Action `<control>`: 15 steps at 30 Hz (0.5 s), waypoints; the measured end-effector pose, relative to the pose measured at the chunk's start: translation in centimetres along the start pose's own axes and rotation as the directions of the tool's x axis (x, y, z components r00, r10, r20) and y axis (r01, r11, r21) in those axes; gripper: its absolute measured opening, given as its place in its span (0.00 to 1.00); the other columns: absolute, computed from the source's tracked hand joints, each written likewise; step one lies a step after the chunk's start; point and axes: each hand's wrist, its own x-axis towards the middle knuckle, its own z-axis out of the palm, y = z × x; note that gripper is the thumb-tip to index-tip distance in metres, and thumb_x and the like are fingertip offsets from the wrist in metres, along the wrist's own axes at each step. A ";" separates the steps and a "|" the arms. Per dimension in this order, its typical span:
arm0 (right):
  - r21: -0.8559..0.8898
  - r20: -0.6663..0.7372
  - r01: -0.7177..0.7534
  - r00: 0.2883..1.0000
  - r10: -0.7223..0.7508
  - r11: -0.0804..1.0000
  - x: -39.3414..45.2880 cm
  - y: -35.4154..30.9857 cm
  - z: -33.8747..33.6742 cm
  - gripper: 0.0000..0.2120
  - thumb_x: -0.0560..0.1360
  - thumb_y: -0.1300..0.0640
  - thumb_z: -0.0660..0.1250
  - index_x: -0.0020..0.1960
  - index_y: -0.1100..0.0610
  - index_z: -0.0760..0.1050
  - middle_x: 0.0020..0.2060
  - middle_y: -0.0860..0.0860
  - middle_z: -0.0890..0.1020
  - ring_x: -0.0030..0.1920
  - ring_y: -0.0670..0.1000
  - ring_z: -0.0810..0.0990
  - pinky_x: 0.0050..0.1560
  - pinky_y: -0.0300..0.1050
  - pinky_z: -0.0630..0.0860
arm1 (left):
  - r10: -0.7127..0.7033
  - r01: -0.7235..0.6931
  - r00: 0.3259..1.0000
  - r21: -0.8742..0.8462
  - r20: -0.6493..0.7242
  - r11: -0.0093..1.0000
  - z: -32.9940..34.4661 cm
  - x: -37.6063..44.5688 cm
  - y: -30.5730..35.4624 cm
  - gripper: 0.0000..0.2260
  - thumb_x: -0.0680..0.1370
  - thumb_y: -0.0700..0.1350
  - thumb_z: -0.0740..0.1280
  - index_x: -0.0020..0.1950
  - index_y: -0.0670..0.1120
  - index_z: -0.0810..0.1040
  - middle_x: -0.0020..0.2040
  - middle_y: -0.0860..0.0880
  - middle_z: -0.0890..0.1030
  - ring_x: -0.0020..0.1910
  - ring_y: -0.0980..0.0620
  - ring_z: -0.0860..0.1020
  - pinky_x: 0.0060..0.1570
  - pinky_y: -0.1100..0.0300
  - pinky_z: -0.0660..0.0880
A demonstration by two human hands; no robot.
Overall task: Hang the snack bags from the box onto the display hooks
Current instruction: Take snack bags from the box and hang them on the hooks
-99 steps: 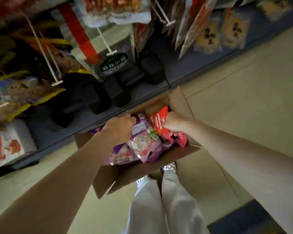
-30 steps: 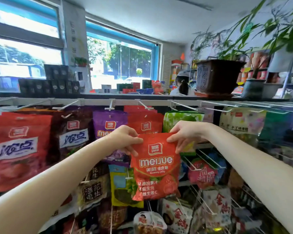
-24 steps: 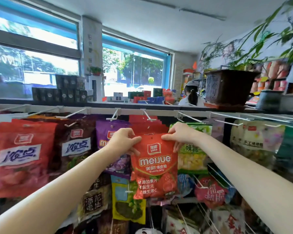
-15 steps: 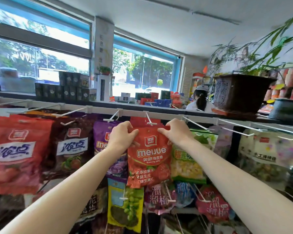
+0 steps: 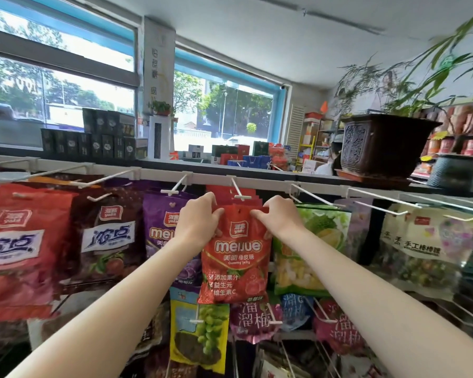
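Observation:
A red gummy jelly bag point(image 5: 236, 257) hangs upright in front of the top rail of the display rack. My left hand point(image 5: 198, 223) pinches its top left corner and my right hand point(image 5: 277, 218) pinches its top right corner. The bag's small hang hole sits just below the white tip of a display hook point(image 5: 239, 190). Several red bags of the same kind hang on that hook behind it. The box is out of view.
Purple bags point(image 5: 161, 227) hang on the hook to the left and green bags point(image 5: 314, 249) to the right. More bags fill the lower rows of hooks. A large dark plant pot point(image 5: 380, 143) stands on the shelf top at the right.
Both hands lifted the red bag out of the box on the floor and raised it in front of the rack. In the last second it rose up and back to the hook's tip.

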 end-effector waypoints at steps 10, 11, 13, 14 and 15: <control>0.019 -0.045 -0.162 0.986 0.163 0.987 -0.5 -1.1 0.9 0.17 0.76 0.47 0.65 0.38 0.61 0.78 0.35 0.53 0.82 0.39 0.53 0.83 0.36 0.42 0.76 | -0.008 0.008 0.999 0.010 -0.051 1.000 0.5 0.5 -1.2 0.04 0.79 0.43 0.63 0.49 0.43 0.71 0.41 0.45 0.83 0.35 0.51 0.82 0.40 0.55 0.79; 0.077 -0.041 -0.189 0.980 0.193 0.979 -0.3 -0.9 1.2 0.15 0.76 0.48 0.66 0.40 0.60 0.78 0.37 0.53 0.82 0.39 0.53 0.83 0.38 0.44 0.78 | 0.003 -0.004 0.996 -0.003 -0.084 1.000 0.8 0.2 -1.5 0.04 0.78 0.42 0.63 0.52 0.43 0.71 0.45 0.45 0.82 0.38 0.49 0.81 0.39 0.55 0.78; 0.232 -0.008 -0.240 0.969 0.248 0.943 -0.5 -0.5 1.6 0.09 0.75 0.53 0.67 0.44 0.60 0.78 0.40 0.54 0.83 0.40 0.56 0.84 0.45 0.52 0.81 | 0.071 -0.075 0.990 -0.030 -0.125 0.997 1.3 -0.9 -2.1 0.11 0.77 0.37 0.62 0.59 0.43 0.69 0.56 0.45 0.74 0.43 0.48 0.78 0.38 0.56 0.75; 0.294 0.001 -0.251 0.965 0.262 0.923 -1.0 -0.2 2.0 0.06 0.75 0.57 0.67 0.45 0.60 0.78 0.42 0.56 0.84 0.41 0.57 0.84 0.46 0.54 0.81 | 0.133 -0.138 0.983 -0.033 -0.128 0.990 1.5 -1.8 -2.5 0.14 0.76 0.36 0.63 0.61 0.43 0.67 0.60 0.44 0.69 0.44 0.47 0.78 0.38 0.56 0.76; 0.349 0.001 -0.261 0.961 0.278 0.900 -1.6 0.2 2.2 0.04 0.74 0.59 0.67 0.46 0.60 0.77 0.43 0.57 0.83 0.40 0.58 0.84 0.44 0.55 0.82 | 0.216 -0.222 0.967 -0.026 -0.133 0.975 1.7 -2.9 -2.9 0.17 0.75 0.34 0.63 0.63 0.43 0.67 0.63 0.44 0.66 0.44 0.46 0.78 0.39 0.54 0.77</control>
